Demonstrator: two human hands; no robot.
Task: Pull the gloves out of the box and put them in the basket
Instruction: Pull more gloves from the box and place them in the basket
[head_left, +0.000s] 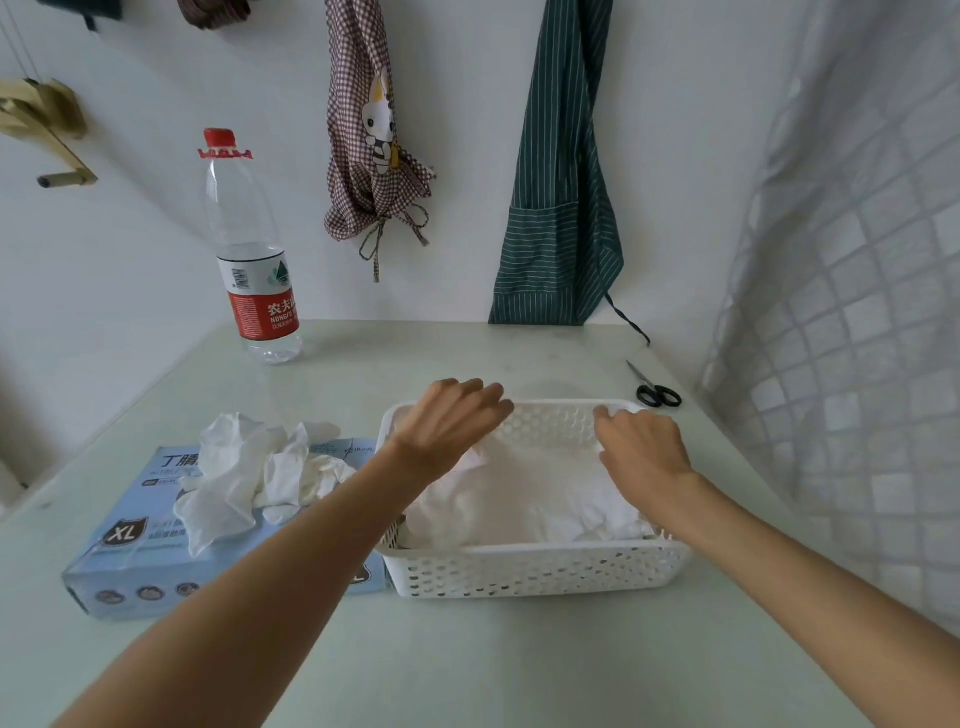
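Fingers (483, 397) of the left hand (451, 421) lie straight and loosely spread, palm down, over the far left part of the basket, gripping nothing. Fingers (605, 415) of the right hand (644, 449) are slightly bent near the far rim; whether they pinch a glove cannot be told, as the hand's back hides them.

Desk (467, 665): pale green, set against a white wall.

Green apron (561, 218): striped, hanging on the wall above the desk's far edge. Checked apron (363, 171): hanging to its left.

Basket (535, 569): white, perforated, at the desk's centre right, its left side touching the box. Both hands are above it.

Box (156, 561): light blue, marked XL, lying flat just left of the basket.

Gloves (519, 499): a white heap fills the basket's floor beneath both hands. More gloves (244, 478) bunch out of the box's top opening, trailing over its lid.

Bottle (254, 260): clear, red cap, red label, upright at the far left of the desk.

Scissors (655, 391): black-handled, lying flat beyond the basket's far right corner.
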